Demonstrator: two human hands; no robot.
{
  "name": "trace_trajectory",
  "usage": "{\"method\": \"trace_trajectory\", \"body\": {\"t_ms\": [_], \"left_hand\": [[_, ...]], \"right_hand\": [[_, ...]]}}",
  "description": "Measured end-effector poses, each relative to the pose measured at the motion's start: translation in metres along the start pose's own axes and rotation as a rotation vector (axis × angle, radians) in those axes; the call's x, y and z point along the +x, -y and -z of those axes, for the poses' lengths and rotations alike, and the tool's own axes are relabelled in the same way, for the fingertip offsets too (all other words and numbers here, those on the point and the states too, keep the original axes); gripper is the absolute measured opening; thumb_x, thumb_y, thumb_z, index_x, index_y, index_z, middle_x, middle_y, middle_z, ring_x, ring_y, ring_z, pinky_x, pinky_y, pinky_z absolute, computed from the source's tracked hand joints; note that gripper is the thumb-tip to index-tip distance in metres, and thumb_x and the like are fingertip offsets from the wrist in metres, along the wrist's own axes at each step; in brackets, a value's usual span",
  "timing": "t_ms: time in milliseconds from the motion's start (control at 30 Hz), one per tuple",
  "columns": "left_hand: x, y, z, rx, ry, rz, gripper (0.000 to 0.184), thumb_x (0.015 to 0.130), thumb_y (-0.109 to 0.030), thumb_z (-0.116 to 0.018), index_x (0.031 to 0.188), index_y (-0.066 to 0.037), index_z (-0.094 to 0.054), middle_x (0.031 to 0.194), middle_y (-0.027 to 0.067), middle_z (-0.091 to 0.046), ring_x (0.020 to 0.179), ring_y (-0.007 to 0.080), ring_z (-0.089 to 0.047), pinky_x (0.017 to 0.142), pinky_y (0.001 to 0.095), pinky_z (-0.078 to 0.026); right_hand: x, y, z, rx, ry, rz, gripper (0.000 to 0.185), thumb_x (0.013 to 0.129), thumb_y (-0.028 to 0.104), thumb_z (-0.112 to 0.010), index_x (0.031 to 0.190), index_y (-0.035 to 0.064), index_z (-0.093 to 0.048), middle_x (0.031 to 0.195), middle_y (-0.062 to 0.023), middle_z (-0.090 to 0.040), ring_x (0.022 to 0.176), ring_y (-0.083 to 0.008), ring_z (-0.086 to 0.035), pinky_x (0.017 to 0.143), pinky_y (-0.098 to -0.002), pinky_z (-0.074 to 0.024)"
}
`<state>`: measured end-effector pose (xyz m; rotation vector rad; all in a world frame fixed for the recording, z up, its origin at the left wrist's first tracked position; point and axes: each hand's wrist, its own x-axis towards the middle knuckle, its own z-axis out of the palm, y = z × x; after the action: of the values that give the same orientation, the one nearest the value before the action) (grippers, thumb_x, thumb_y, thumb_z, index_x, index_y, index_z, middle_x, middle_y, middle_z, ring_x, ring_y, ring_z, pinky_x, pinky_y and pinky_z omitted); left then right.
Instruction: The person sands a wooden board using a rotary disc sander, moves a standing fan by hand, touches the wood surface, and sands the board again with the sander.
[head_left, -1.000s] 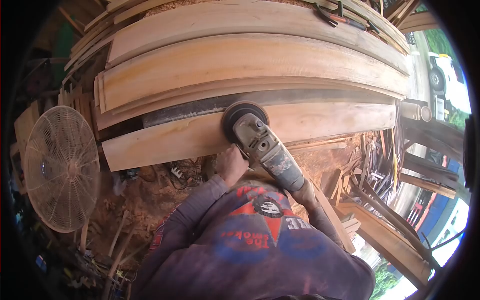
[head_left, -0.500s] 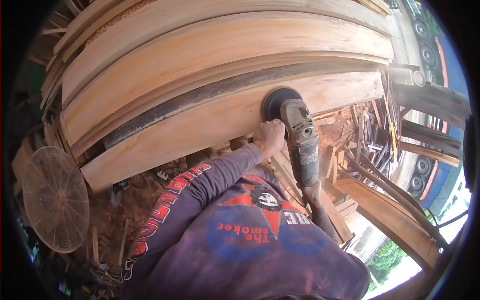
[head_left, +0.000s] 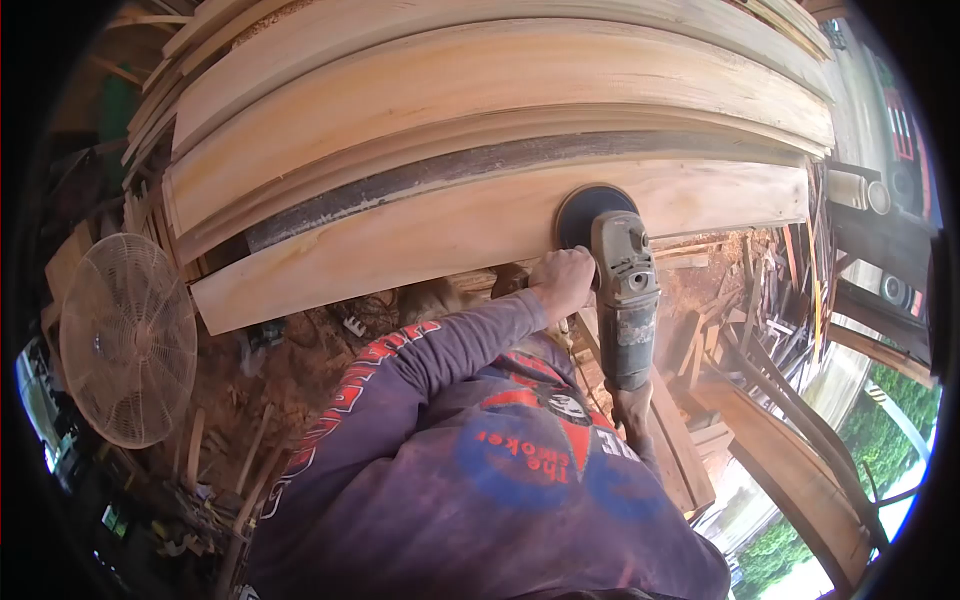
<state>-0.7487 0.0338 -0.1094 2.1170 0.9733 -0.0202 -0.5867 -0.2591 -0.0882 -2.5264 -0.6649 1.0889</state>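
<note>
An angle sander [head_left: 624,300] rests its round dark disc [head_left: 590,208] on a long pale wooden board [head_left: 420,238]. My left hand [head_left: 563,284] is closed around the side of the tool near its head, where a side handle is mostly hidden by the fingers. Lower down, my right hand [head_left: 630,408] wraps the rear end of the body, partly covered by the tool. The disc lies flat or nearly flat on the board, right of its middle; its exact tilt cannot be made out.
Beyond the board lie a dark beam [head_left: 400,195] and more stacked planks [head_left: 500,80]. A round fan guard [head_left: 130,340] stands at left. Wood scraps [head_left: 715,320] and shavings litter the ground. At right are a white pipe [head_left: 848,189] and a long plank [head_left: 790,470].
The view has shifted, so board and sander appear farther right. The disc stays at about the same part of the board. The truck outside has moved mostly out of sight.
</note>
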Motion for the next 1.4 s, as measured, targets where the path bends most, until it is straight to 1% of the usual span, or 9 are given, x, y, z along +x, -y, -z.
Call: {"method": "trace_trajectory", "body": {"t_ms": [67, 167, 367, 500, 667, 967, 1067, 1167, 1400], "left_hand": [[-0.047, 0.027, 0.026, -0.077, 0.038, 0.089, 0.027, 0.079, -0.013, -0.070, 0.096, 0.006, -0.063, 0.085, 0.0239, -0.074, 0.081, 0.0389, -0.075, 0.069, 0.0470, -0.061], [-0.105, 0.076, 0.017, -0.047, 0.016, 0.248, 0.028, 0.076, -0.015, -0.074, 0.095, 0.003, -0.064, 0.085, 0.0221, -0.074, 0.081, 0.0343, -0.076, 0.069, 0.0439, -0.062], [-0.222, 0.159, 0.049, -0.106, -0.078, 0.453, 0.026, 0.076, -0.016, -0.072, 0.095, 0.002, -0.065, 0.083, 0.0215, -0.074, 0.080, 0.0366, -0.075, 0.069, 0.0477, -0.060], [-0.284, 0.209, 0.068, -0.149, -0.199, 0.593, 0.027, 0.082, -0.024, -0.072, 0.097, -0.001, -0.069, 0.086, 0.0227, -0.073, 0.082, 0.0419, -0.073, 0.073, 0.0530, -0.058], [-0.332, 0.243, 0.071, -0.276, -0.324, 0.722, 0.025, 0.081, -0.021, -0.073, 0.096, -0.002, -0.069, 0.093, 0.0279, -0.071, 0.091, 0.0499, -0.068, 0.082, 0.0589, -0.052], [-0.294, 0.216, 0.075, -0.239, -0.042, 0.593, 0.035, 0.079, -0.021, -0.072, 0.106, 0.000, -0.066, 0.097, 0.0259, -0.073, 0.091, 0.0430, -0.072, 0.081, 0.0528, -0.057], [-0.264, 0.200, 0.063, -0.207, 0.063, 0.421, 0.036, 0.079, -0.018, -0.071, 0.105, 0.005, -0.064, 0.097, 0.0265, -0.073, 0.089, 0.0416, -0.073, 0.080, 0.0508, -0.058], [-0.236, 0.186, 0.045, -0.207, 0.097, 0.226, 0.035, 0.079, -0.016, -0.070, 0.102, 0.008, -0.061, 0.093, 0.0276, -0.073, 0.087, 0.0406, -0.074, 0.079, 0.0487, -0.060], [-0.193, 0.137, 0.043, -0.178, 0.152, 0.127, 0.034, 0.079, -0.017, -0.072, 0.098, 0.010, -0.062, 0.086, 0.0250, -0.073, 0.082, 0.0354, -0.076, 0.071, 0.0428, -0.062]], "right_hand": [[-0.018, 0.020, -0.021, -0.037, 0.047, 0.029, 0.038, 0.074, 0.018, -0.080, 0.101, -0.0072, -0.073, 0.092, -0.0186, -0.075, 0.090, -0.0244, -0.072, 0.075, -0.0382, -0.0557], [-0.048, 0.055, -0.054, -0.096, 0.109, 0.072, 0.039, 0.075, 0.019, -0.080, 0.103, -0.0072, -0.072, 0.095, -0.0218, -0.075, 0.095, -0.0279, -0.073, 0.078, -0.0395, -0.0564], [-0.093, 0.107, -0.133, -0.203, 0.206, 0.237, 0.041, 0.078, 0.022, -0.079, 0.107, -0.0067, -0.072, 0.101, -0.0293, -0.074, 0.106, -0.0361, -0.073, 0.084, -0.0425, -0.0574], [-0.098, 0.142, -0.177, -0.130, 0.287, 0.383, 0.045, 0.078, 0.026, -0.079, 0.108, -0.0056, -0.070, 0.100, -0.0300, -0.072, 0.103, -0.0425, -0.072, 0.084, -0.0460, -0.0572], [-0.106, 0.181, -0.202, -0.384, 0.361, 0.467, 0.060, 0.072, 0.037, -0.086, 0.112, -0.0033, -0.065, 0.097, -0.0290, -0.072, 0.097, -0.0484, -0.068, 0.084, -0.0515, -0.0557], [-0.127, 0.140, -0.180, -0.328, 0.238, 0.298, 0.056, 0.077, 0.030, -0.083, 0.120, -0.0011, -0.066, 0.106, -0.0262, -0.074, 0.106, -0.0406, -0.071, 0.090, -0.0449, -0.0565], [-0.145, 0.137, -0.162, -0.228, 0.209, 0.129, 0.052, 0.083, 0.026, -0.080, 0.124, -0.0022, -0.066, 0.110, -0.0228, -0.075, 0.110, -0.0322, -0.073, 0.091, -0.0396, -0.0562], [-0.150, 0.122, -0.147, -0.156, 0.142, 0.134, 0.048, 0.086, 0.024, -0.078, 0.124, -0.0034, -0.067, 0.113, -0.0189, -0.076, 0.111, -0.0265, -0.072, 0.091, -0.0367, -0.0558], [-0.128, 0.065, -0.119, -0.154, 0.101, 0.082, 0.045, 0.084, 0.024, -0.078, 0.118, -0.0038, -0.070, 0.113, -0.0185, -0.076, 0.111, -0.0261, -0.072, 0.090, -0.0370, -0.0562]]}}
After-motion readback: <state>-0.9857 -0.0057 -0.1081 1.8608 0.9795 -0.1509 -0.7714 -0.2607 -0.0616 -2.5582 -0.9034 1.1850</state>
